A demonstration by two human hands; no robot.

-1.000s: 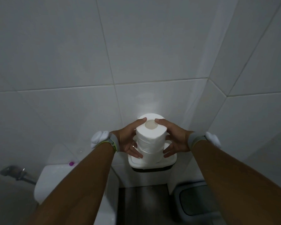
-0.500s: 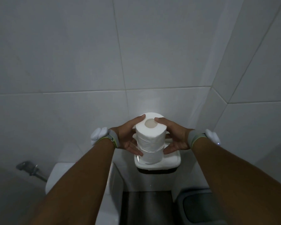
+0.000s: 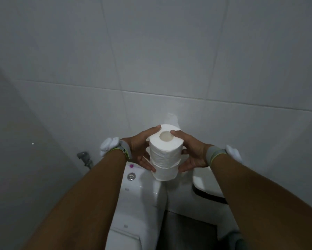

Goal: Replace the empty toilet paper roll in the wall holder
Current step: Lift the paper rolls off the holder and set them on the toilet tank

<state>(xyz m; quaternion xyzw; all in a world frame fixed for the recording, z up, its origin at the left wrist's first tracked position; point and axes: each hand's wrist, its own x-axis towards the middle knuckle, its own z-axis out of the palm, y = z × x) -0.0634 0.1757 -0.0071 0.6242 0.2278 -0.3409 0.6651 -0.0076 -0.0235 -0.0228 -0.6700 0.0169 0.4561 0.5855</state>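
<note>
2 stacked toilet paper rolls (image 3: 165, 152) hang upright between both hands above the toilet tank (image 3: 139, 192), clear of the white wall holder (image 3: 203, 181) on whose top they stood 1 second ago. The left hand (image 3: 139, 150) and right hand (image 3: 193, 154) cup the sides, fingers curled round the paper, thumbs on the upper rim. The lift likely frees the holder for reloading.
</note>
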